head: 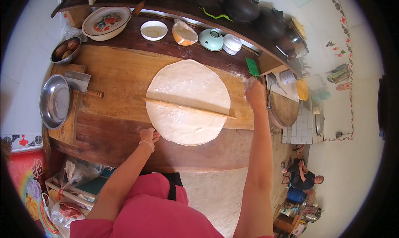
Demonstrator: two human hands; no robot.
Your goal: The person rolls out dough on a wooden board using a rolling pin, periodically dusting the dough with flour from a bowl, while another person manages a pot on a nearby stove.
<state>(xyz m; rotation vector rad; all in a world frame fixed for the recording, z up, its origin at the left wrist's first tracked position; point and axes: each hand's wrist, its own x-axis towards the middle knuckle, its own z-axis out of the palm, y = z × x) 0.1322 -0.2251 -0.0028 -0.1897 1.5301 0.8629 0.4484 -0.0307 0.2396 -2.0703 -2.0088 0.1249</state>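
Note:
A large round sheet of rolled dough [187, 79], dusted with flour, lies on the wooden board. Across its middle rests a slim wooden rolling pin [187, 107], untouched by either hand. My left hand [150, 135], with a beaded bracelet at the wrist, is at the dough's lower left edge; its fingers are slightly apart and appear to hold nothing. My right hand [255, 91] is curled at the board's right end, beside scattered flour [238, 72] and a green plastic fly swatter [252, 66]. Its fingertips are hidden, so what it holds is unclear.
A cleaver [78, 81] and a steel basin [55, 101] are at the left. Bowls, including a pale green bowl [210, 40], line the back beneath a shelf [187, 10] of dark pots. A round chopping block [283, 108] stands right. A person [304, 177] sits farther off.

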